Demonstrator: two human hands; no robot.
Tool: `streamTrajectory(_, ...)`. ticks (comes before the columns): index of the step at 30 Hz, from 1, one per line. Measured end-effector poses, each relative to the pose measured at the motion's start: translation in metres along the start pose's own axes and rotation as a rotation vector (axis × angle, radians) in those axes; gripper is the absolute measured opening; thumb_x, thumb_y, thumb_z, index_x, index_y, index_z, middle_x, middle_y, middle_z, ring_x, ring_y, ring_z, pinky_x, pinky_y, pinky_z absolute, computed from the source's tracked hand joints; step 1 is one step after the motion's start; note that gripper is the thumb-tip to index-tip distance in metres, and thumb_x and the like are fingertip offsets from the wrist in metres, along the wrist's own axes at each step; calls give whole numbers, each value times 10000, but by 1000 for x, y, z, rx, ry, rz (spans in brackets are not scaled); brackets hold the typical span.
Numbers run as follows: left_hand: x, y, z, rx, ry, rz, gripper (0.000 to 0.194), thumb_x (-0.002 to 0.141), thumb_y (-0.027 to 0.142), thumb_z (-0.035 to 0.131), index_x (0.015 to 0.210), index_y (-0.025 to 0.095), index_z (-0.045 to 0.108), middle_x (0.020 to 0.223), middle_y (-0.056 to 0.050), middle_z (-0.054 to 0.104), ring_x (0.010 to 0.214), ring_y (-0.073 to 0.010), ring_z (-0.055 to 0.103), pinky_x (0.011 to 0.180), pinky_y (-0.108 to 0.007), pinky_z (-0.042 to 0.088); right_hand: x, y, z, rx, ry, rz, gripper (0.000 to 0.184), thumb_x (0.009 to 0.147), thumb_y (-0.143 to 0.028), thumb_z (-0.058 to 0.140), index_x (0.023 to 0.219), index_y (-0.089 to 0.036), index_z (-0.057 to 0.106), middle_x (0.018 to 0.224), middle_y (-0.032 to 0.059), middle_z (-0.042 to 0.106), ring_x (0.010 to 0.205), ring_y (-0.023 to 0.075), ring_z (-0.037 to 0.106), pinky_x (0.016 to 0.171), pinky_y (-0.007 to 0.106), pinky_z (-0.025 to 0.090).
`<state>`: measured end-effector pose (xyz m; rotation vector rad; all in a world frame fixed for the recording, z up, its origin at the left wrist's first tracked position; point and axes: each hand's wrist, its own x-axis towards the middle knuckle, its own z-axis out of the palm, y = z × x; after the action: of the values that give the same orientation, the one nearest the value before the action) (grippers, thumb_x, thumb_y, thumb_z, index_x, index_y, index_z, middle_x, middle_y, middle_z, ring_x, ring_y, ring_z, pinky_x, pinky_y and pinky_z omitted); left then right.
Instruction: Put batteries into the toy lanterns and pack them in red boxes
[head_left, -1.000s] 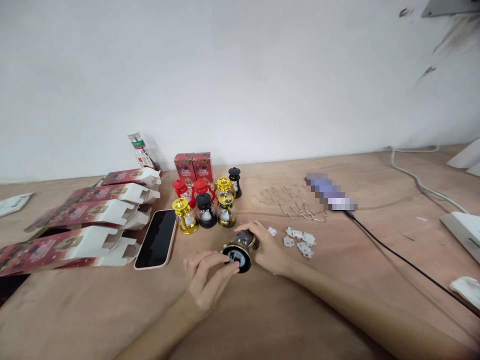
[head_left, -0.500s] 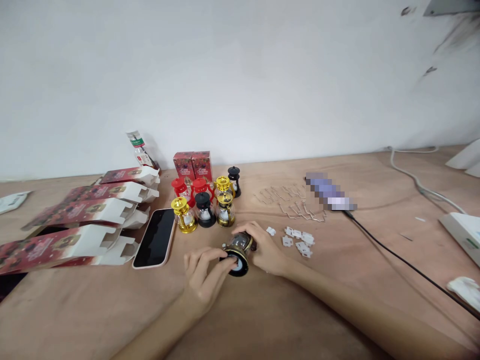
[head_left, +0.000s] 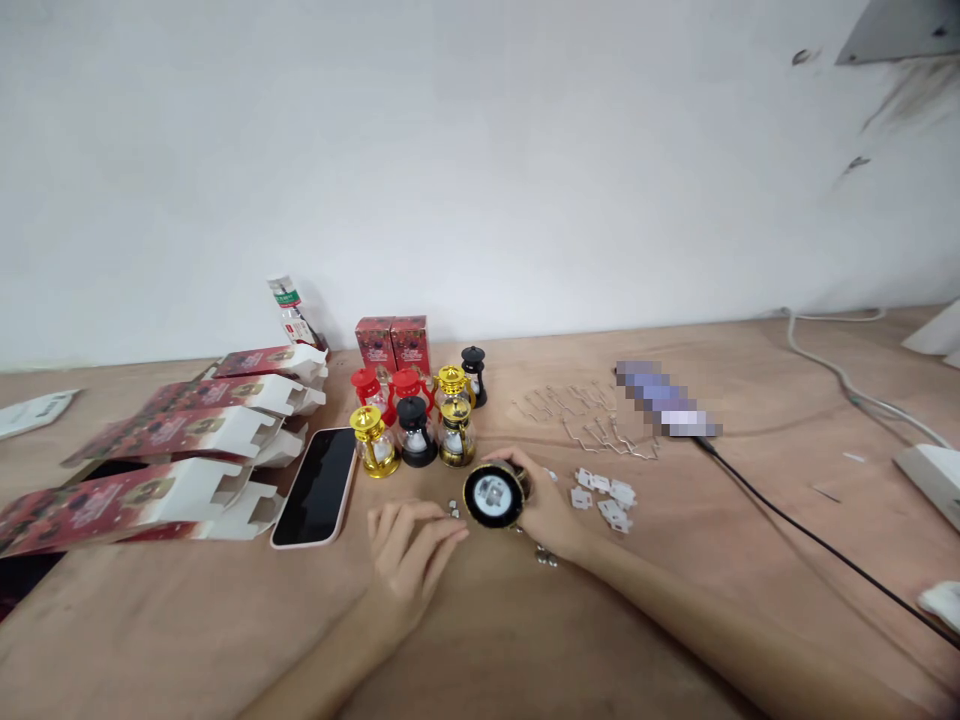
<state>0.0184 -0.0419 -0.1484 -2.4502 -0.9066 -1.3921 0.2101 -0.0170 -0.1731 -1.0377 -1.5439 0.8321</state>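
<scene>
My right hand [head_left: 551,510] is wrapped round a small bronze-and-black lantern [head_left: 480,497], tipped so that its underside faces me. In the round base, a white disc [head_left: 495,494] shows a recess whose contents are too small to make out. Left of the lantern and apart from it, my left hand [head_left: 411,548] has its thumb and index finger spread. Close to those fingertips lie small silver button cells [head_left: 454,512]. More small silver pieces [head_left: 547,556] lie below my right wrist.
Several small lanterns [head_left: 416,432] in red, gold, black and bronze stand behind my hands. A phone [head_left: 315,488] and flattened red boxes [head_left: 199,428] lie left. White plastic pieces [head_left: 615,505], bent wires [head_left: 607,437] and a blurred-out device on a black cable [head_left: 795,514] are right.
My left hand has come away from the lantern's base. The lantern has turned in my right hand, so its underside faces me more fully. The view has shifted slightly.
</scene>
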Motion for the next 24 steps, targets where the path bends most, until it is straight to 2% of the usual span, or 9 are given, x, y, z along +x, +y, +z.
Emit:
streamTrajectory(5, -1, -17, 3, 3, -185, -94, 120, 916, 182, 549, 840, 212, 636, 731, 19, 610, 713, -153, 523, 660, -308, 271, 2, -2, 0, 63, 62, 27, 280, 600, -172, 611, 875, -204, 572, 827, 7, 674, 739, 170, 605, 641, 269, 464)
streamTrajectory(8, -3, -22, 4, 14, -352, -151, 43, 814, 195, 659, 798, 213, 624, 763, 21, 627, 742, -175, 538, 665, -308, 274, 1, -2, -1, 60, 74, 31, 284, 589, -159, 608, 867, -204, 572, 831, 8, 673, 742, 167, 601, 634, 261, 464)
streamTrajectory(12, -6, -24, 3, 23, -470, -269, 155, 715, 192, 743, 781, 197, 603, 804, 18, 641, 778, -196, 556, 680, -313, 294, 1, -2, -1, 63, 78, 49, 309, 588, -152, 598, 889, -215, 566, 857, 8, 673, 758, 171, 602, 643, 267, 473)
streamTrajectory(17, -7, -26, 0, 12, -502, -226, 40, 830, 244, 656, 795, 225, 648, 809, 7, 638, 779, -184, 551, 664, -312, 294, 0, -1, 0, 69, 69, 30, 335, 576, -125, 569, 899, -213, 561, 881, 14, 672, 773, 172, 606, 661, 270, 476)
streamTrajectory(24, -10, -30, -1, 30, -415, -94, 208, 953, 250, 488, 805, 204, 627, 793, -1, 625, 743, -161, 547, 651, -304, 295, 1, -1, -1, 44, 69, 39, 313, 592, -144, 595, 897, -210, 568, 875, 14, 674, 772, 175, 608, 664, 272, 469)
